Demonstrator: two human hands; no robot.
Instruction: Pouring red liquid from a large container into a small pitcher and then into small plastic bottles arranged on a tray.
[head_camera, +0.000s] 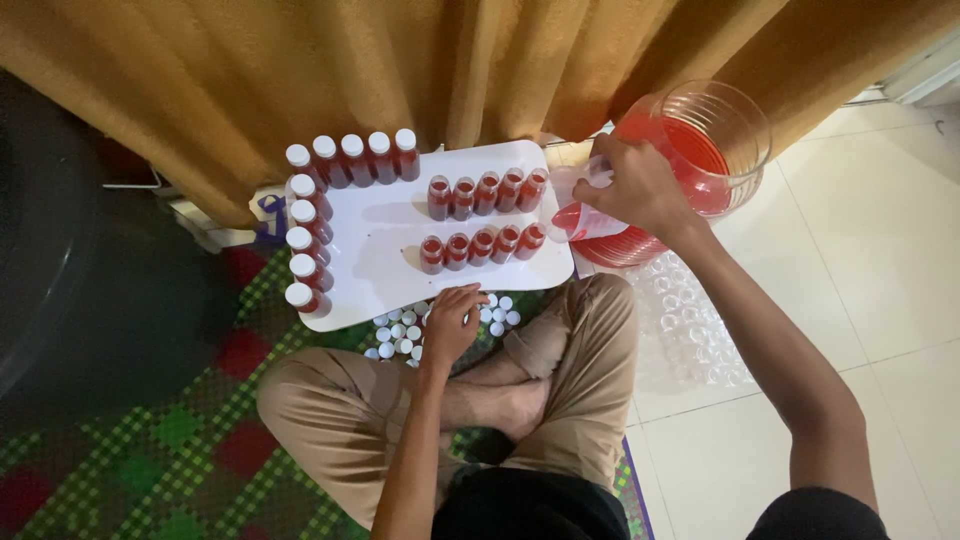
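the clear plastic pitcher (712, 140) of red liquid stands on the pale tiled floor (880, 250) at the upper right, its mouth tipped toward the camera, so the long axis runs up out of the floor and leans a little to the right. the right hand (632, 190) is closed around the handle on the pitcher's left side, fingers wrapped tight, knuckles facing the white tray (385, 235). just below that hand sits a small clear cup or spout part (580, 220) holding red liquid; whether the hand also grips it i cannot tell.

the left hand (450, 325) rests at the near edge of the tray, fingers curled narrow and bent down onto a scatter of white caps (400, 335) on the patterned mat (150, 440). whether a cap is pinched between the fingertips is hidden.

on the tray, two short rows of uncapped bottles (485, 222) filled with red liquid stand upright, the rows slanting up toward the pitcher; their right ends lie just beside the right hand. capped bottles (320, 215) line the tray's far and left edges, well apart from both hands. a sheet of empty clear bottles (690, 320) lies on the floor below the pitcher, beside the person's folded knee. a mustard curtain (450, 60) hangs behind the tray.
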